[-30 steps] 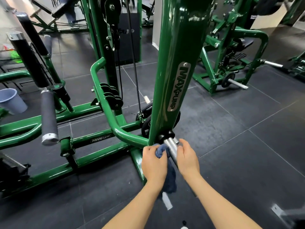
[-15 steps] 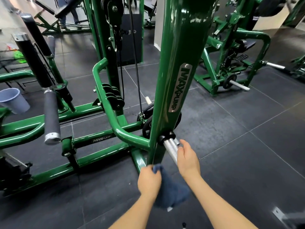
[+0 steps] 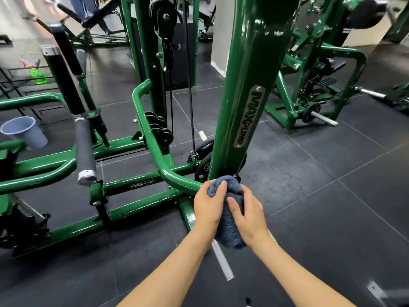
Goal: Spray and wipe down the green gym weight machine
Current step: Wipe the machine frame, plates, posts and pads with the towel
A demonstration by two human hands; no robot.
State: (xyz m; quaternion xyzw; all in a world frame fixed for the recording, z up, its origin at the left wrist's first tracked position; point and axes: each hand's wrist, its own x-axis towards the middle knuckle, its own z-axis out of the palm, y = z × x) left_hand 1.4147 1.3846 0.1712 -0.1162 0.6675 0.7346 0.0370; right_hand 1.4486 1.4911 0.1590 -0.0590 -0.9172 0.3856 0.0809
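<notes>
both hands, left (image 3: 209, 207) and right (image 3: 249, 214), curl side by side, forearms reaching forward.

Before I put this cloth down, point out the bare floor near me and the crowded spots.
Bare floor tiles lie to the right of the green upright post, short of the far machine. Another bare patch lies near the left forearm, in front of the base rail. Crowded: left of the post, among rails, cable and bucket.
</notes>
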